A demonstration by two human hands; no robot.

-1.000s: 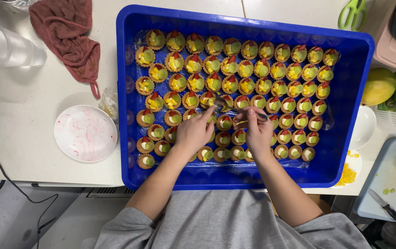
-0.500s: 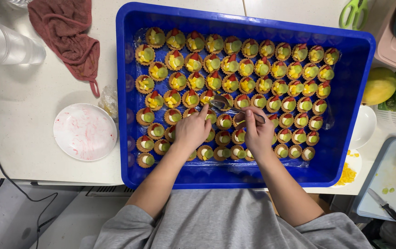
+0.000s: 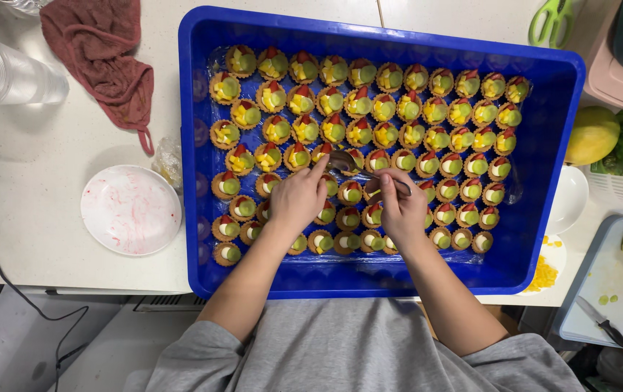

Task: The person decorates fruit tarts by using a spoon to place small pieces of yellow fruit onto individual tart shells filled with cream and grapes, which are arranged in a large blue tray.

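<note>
A blue plastic crate [image 3: 544, 196] holds several rows of small tarts [image 3: 398, 109] topped with yellow, green and red fruit pieces. My right hand [image 3: 401, 207] grips a metal spoon [image 3: 344, 161] whose bowl points left over the middle rows. My left hand [image 3: 298, 197] hovers beside the spoon's bowl, its fingers pinched together at the bowl's edge. What the fingertips hold is too small to tell. Both hands cover several tarts in the lower rows.
A white plate [image 3: 131, 210] smeared pink sits left of the crate, with a red cloth [image 3: 101, 51] and clear plastic cups [image 3: 3, 72] behind it. To the right lie a mango [image 3: 591, 135], green scissors [image 3: 551, 18], a white bowl [image 3: 569, 199] and a cutting board [image 3: 602, 290] with a knife.
Both hands have stayed over the middle of the lower rows. The spoon's bowl has shifted slightly, and my left fingers have closed in on it.
</note>
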